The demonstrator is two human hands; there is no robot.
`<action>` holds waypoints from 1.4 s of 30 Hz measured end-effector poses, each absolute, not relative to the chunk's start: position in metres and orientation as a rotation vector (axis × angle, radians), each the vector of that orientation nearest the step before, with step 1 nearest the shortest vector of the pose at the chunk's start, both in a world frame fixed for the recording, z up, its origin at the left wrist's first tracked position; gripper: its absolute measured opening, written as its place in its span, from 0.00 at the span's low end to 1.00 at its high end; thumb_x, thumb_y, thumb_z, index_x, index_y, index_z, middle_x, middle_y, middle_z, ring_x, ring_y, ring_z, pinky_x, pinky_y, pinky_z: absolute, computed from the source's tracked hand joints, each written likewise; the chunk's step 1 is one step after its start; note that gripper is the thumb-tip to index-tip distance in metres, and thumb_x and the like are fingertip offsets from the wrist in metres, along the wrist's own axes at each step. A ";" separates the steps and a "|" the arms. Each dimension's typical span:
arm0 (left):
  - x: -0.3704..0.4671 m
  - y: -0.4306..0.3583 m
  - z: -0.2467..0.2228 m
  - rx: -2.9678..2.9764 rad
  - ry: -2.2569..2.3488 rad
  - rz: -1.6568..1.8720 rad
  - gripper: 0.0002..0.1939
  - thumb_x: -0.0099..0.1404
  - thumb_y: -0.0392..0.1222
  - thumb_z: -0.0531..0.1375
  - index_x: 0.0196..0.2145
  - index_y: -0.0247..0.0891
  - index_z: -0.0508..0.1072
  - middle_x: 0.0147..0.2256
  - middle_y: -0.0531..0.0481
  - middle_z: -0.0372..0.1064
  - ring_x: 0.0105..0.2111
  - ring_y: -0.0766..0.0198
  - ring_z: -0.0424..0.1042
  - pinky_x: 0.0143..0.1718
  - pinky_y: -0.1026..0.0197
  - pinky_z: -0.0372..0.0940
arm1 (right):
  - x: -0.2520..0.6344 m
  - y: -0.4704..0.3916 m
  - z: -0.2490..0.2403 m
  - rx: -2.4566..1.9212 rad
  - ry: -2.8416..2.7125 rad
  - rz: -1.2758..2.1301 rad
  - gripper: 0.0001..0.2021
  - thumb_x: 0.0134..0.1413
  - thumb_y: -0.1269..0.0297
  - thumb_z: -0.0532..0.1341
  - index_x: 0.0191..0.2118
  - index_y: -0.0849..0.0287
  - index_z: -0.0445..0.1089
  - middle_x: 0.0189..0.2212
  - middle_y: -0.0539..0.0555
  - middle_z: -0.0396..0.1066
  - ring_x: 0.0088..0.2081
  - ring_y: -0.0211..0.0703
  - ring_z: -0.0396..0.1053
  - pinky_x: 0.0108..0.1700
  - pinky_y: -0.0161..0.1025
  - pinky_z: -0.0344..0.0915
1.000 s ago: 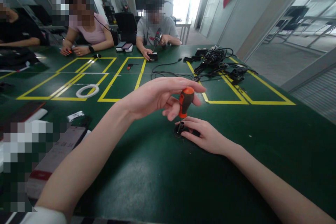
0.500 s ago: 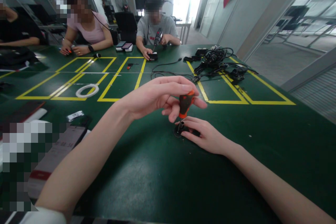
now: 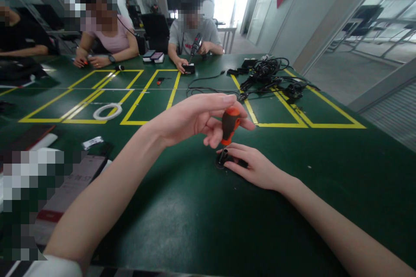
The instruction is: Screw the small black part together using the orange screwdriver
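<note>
"Green surface point(image 3: 169, 225): how does it run?"

"From its near edge, at the bottom of the view, up past both hands, with its right edge slanting off beyond the yellow tape lines point(image 3: 338, 127). The black cables point(image 3: 268, 69) lie well apart, on the far side."

"And the screwdriver point(image 3: 230, 125)?"

"Over the black part point(image 3: 219, 162), shaft down, handle up. Its long axis is near upright, the handle top leaning right. I can't tell whether the tip touches."

"The hands?"

"Left hand point(image 3: 208, 119): curled loosely round the handle. Right hand point(image 3: 255, 165): low, fingers narrow about the black part."
</note>
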State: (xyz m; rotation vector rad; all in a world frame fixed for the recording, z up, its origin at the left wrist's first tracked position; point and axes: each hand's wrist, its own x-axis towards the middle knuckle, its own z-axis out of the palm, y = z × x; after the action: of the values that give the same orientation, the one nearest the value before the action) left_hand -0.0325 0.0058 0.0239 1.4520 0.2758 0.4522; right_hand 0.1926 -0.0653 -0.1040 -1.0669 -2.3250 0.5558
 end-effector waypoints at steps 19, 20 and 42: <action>-0.033 0.004 0.026 1.407 0.282 0.466 0.14 0.63 0.45 0.71 0.37 0.34 0.73 0.40 0.45 0.80 0.20 0.76 0.65 0.20 0.70 0.59 | 0.193 -0.066 -0.103 -1.069 -2.324 0.554 0.13 0.74 0.57 0.57 0.47 0.58 0.76 0.46 0.60 0.76 0.38 0.46 0.75 0.39 0.40 0.74; -0.033 0.004 0.026 1.407 0.272 0.457 0.15 0.63 0.46 0.70 0.37 0.34 0.72 0.40 0.44 0.80 0.21 0.75 0.66 0.21 0.70 0.60 | 0.192 -0.066 -0.103 -1.070 -2.321 0.553 0.13 0.74 0.58 0.57 0.47 0.59 0.76 0.46 0.60 0.76 0.37 0.45 0.74 0.38 0.40 0.73; -0.027 -0.002 0.019 2.145 0.576 0.929 0.10 0.69 0.45 0.64 0.34 0.37 0.71 0.29 0.51 0.75 0.22 0.71 0.67 0.23 0.67 0.61 | 0.194 -0.066 -0.104 -1.056 -2.344 0.548 0.09 0.68 0.63 0.62 0.50 0.59 0.73 0.45 0.59 0.75 0.40 0.47 0.74 0.40 0.40 0.72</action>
State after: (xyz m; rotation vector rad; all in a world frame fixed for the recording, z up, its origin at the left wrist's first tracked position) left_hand -0.0273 -0.0018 0.0188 2.1454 0.5764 0.9291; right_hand 0.1935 -0.0661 -0.1040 -1.0556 -2.3436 0.5482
